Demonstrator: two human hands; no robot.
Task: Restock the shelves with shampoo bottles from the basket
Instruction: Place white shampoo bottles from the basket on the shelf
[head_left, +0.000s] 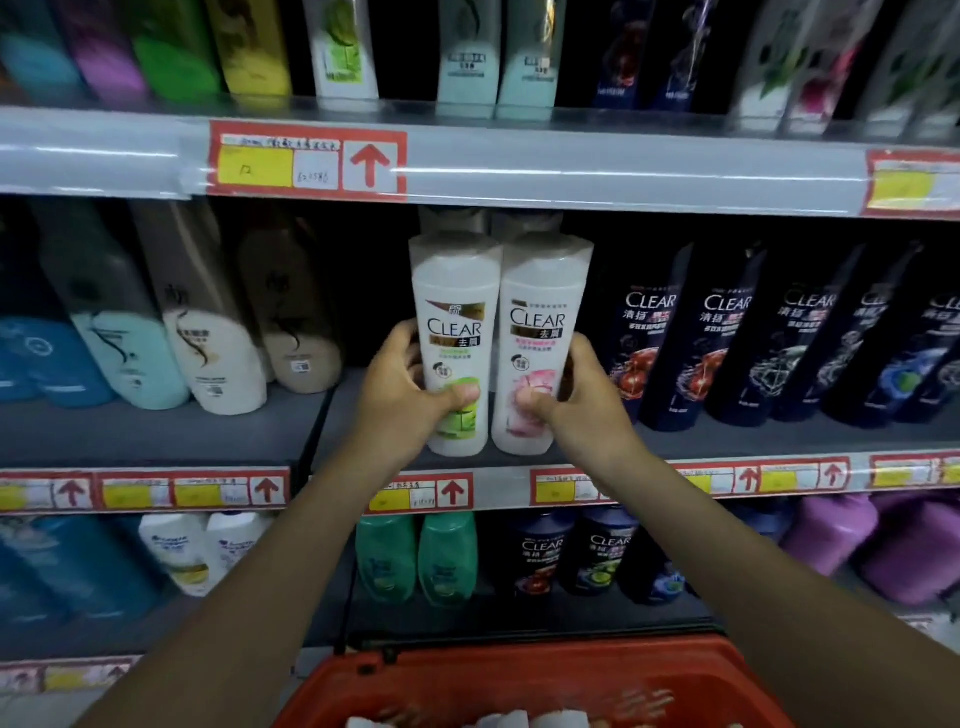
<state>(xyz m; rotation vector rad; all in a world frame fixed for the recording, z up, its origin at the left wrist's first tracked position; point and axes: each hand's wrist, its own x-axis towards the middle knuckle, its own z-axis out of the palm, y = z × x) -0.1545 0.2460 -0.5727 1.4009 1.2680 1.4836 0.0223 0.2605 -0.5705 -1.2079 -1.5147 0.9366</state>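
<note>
Two white CLEAR shampoo bottles stand side by side at the front of the middle shelf (779, 441). The left hand (400, 395) is wrapped around the bottle with the green label (456, 332), with the thumb pressed on its front. The right hand (576, 400) is wrapped the same way around the bottle with the pink label (540, 338). Both bottles are upright and touching each other. Their bottoms look to be on the shelf or just above it; it is hard to tell which.

The step in hand looks like setting these two bottles in their place. More white caps show right behind them, so this is the right row. On the right stand the dark CLEAR bottles (670, 338), close by. On the left there is a dark gap, and past it the beige bottles (291, 317).

To do it well, keep both bottles straight up and slide them back gently until they meet the ones behind. Do not push hard, or the back bottles may tip. Keep the labels facing out so people can read them. Mind the pink one, since the right hand's fingers are close to the dark bottles. Let go only when each bottle stands flat by itself.

The red basket (519, 675) waits low in front of the person. Some white things show inside it, but they are too blurry to name. They are likely more bottles to put out.
</note>
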